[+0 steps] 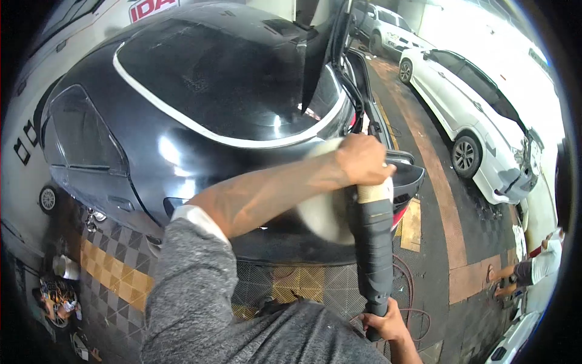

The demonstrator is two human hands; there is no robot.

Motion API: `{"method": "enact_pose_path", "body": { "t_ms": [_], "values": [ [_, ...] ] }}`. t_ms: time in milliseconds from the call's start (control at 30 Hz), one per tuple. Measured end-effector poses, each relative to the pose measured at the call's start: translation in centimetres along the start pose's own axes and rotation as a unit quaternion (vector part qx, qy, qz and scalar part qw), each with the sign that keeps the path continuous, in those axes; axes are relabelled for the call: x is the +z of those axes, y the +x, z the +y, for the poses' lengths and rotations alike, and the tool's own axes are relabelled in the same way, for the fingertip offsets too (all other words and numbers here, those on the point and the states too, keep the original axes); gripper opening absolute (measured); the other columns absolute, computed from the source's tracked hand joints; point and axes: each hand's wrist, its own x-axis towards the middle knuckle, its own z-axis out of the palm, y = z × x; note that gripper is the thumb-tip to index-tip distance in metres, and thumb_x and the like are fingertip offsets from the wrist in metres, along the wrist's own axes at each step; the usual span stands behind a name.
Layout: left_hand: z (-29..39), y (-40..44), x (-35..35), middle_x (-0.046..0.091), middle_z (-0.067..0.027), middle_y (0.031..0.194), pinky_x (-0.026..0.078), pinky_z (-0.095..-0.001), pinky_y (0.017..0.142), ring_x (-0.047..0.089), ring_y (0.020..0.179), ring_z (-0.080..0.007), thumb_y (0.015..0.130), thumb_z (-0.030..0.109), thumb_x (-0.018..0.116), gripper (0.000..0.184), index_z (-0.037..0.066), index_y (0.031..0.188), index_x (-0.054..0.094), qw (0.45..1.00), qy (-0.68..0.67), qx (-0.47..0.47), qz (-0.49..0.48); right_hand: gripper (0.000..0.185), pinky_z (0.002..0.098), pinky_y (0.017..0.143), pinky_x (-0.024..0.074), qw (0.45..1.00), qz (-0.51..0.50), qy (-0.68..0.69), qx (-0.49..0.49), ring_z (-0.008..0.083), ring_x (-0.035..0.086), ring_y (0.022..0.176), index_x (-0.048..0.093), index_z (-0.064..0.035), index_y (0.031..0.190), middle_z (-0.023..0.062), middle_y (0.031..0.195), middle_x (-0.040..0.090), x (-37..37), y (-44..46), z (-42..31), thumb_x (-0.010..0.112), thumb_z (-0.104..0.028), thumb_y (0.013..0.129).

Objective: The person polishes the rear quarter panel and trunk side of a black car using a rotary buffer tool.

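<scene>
A black rotary polisher (374, 242) with a pale round pad (315, 215) is in both my hands. My left hand (365, 159) is closed round its front end, the arm reaching across from the left. Lower down, my right hand (391, 321) grips the rear handle. The pad is at the rear side panel of a black car (145, 127), beside the tail-light; its contact edge is partly hidden by my left forearm. White masking tape (203, 128) runs along the edge of the car's dark rear window (224, 79).
The tailgate (327, 54) stands raised at the back. A reddish cord (411, 285) trails over the floor on my right. A white car (473, 103) is parked farther right, with another person (542, 264) near it. Wheels and a white bucket (65, 267) are at left.
</scene>
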Motion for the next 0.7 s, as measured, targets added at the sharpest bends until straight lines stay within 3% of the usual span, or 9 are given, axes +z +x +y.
{"method": "enact_pose_path", "body": {
  "t_ms": [67, 133, 167, 200, 267, 300, 367, 500, 700],
  "values": [
    [-1.7, -1.3, -0.5, 0.071, -0.0283, 0.087, 0.057, -0.0496, 0.080, 0.072, 0.084, -0.0439, 0.085, 0.043, 0.062, 0.046, -0.001, 0.089, 0.076, 0.999, -0.014, -0.028, 0.030, 0.039, 0.0304, 0.061, 0.0513, 0.999, -0.030, 0.001, 0.024, 0.0131, 0.063, 0.064, 0.059, 0.0008, 0.107, 0.0038, 0.076, 0.065, -0.1, 0.3, -0.1, 0.081, -0.008, 0.076],
    [-4.0, -3.7, -1.5, 0.072, -0.0273, 0.087, 0.057, -0.0493, 0.079, 0.072, 0.084, -0.0433, 0.083, 0.040, 0.063, 0.042, 0.001, 0.090, 0.077, 0.997, -0.009, -0.055, 0.059, 0.046, 0.0288, 0.070, 0.0512, 0.992, -0.123, -0.005, -0.012, 0.0113, 0.063, 0.074, 0.059, -0.0002, 0.115, 0.0029, 0.086, 0.064, 0.4, 0.5, -2.1, 0.083, -0.012, 0.077],
    [-4.6, -5.0, -2.6, 0.072, -0.0270, 0.090, 0.057, -0.0490, 0.082, 0.072, 0.086, -0.0429, 0.083, 0.038, 0.063, 0.041, 0.001, 0.093, 0.077, 0.994, -0.009, -0.096, 0.046, 0.053, 0.0281, 0.076, 0.0501, 0.977, -0.197, -0.060, -0.064, 0.0102, 0.061, 0.080, 0.055, -0.0007, 0.126, 0.0022, 0.094, 0.063, -0.6, 1.7, -1.1, 0.082, -0.015, 0.082],
    [-5.0, -6.2, -3.8, 0.073, -0.0266, 0.093, 0.057, -0.0487, 0.084, 0.072, 0.088, -0.0426, 0.083, 0.036, 0.063, 0.040, 0.002, 0.097, 0.077, 0.990, -0.011, -0.136, 0.033, 0.053, 0.0281, 0.076, 0.0501, 0.978, -0.189, -0.052, -0.064, 0.0102, 0.061, 0.080, 0.055, -0.0007, 0.126, 0.0022, 0.094, 0.063, -0.4, 1.7, -1.8, 0.082, -0.015, 0.082],
    [-6.2, -7.8, -5.0, 0.072, -0.0269, 0.087, 0.057, -0.0493, 0.081, 0.072, 0.084, -0.0433, 0.082, 0.037, 0.064, 0.039, 0.002, 0.090, 0.078, 0.988, 0.018, -0.146, 0.040, 0.055, 0.0282, 0.075, 0.0500, 0.948, -0.315, 0.030, -0.015, 0.0106, 0.061, 0.078, 0.051, -0.0003, 0.133, 0.0028, 0.093, 0.062, 0.5, 2.4, -4.3, 0.078, -0.015, 0.087],
    [-6.7, -8.2, -5.3, 0.072, -0.0269, 0.087, 0.057, -0.0493, 0.081, 0.072, 0.084, -0.0433, 0.082, 0.037, 0.064, 0.039, 0.002, 0.090, 0.078, 0.989, 0.017, -0.142, 0.035, 0.057, 0.0282, 0.071, 0.0501, 0.941, -0.334, 0.001, -0.044, 0.0105, 0.061, 0.075, 0.046, -0.0001, 0.139, 0.0035, 0.091, 0.061, 0.7, 3.0, -4.1, 0.073, -0.012, 0.090],
    [-7.2, -8.6, -5.4, 0.070, -0.0249, 0.080, 0.056, -0.0483, 0.075, 0.071, 0.079, -0.0432, 0.082, 0.037, 0.068, 0.037, 0.002, 0.086, 0.077, 0.989, 0.021, -0.126, 0.077, 0.057, 0.0283, 0.069, 0.0501, 0.945, -0.327, 0.012, -0.028, 0.0106, 0.061, 0.072, 0.046, 0.0001, 0.138, 0.0033, 0.088, 0.060, 0.7, 3.1, -4.8, 0.073, -0.012, 0.091],
    [-7.0, -6.3, -4.2, 0.070, -0.0256, 0.081, 0.056, -0.0486, 0.076, 0.070, 0.081, -0.0435, 0.082, 0.037, 0.066, 0.037, 0.002, 0.087, 0.077, 0.990, -0.002, -0.115, 0.085, 0.052, 0.0284, 0.064, 0.0498, 0.955, -0.296, 0.036, 0.004, 0.0114, 0.061, 0.067, 0.046, 0.0013, 0.134, 0.0025, 0.082, 0.060, -0.5, 2.1, -5.9, 0.072, -0.010, 0.090],
    [-4.5, 1.8, -0.4, 0.071, -0.0268, 0.084, 0.056, -0.0476, 0.077, 0.071, 0.081, -0.0418, 0.081, 0.037, 0.061, 0.041, 0.000, 0.090, 0.076, 0.999, -0.037, 0.003, 0.016, 0.044, 0.0303, 0.060, 0.0526, 0.980, -0.186, 0.060, 0.044, 0.0144, 0.064, 0.064, 0.049, 0.0019, 0.121, 0.0055, 0.078, 0.061, -4.0, -1.6, -6.2, 0.072, -0.005, 0.084]
  ]
}}
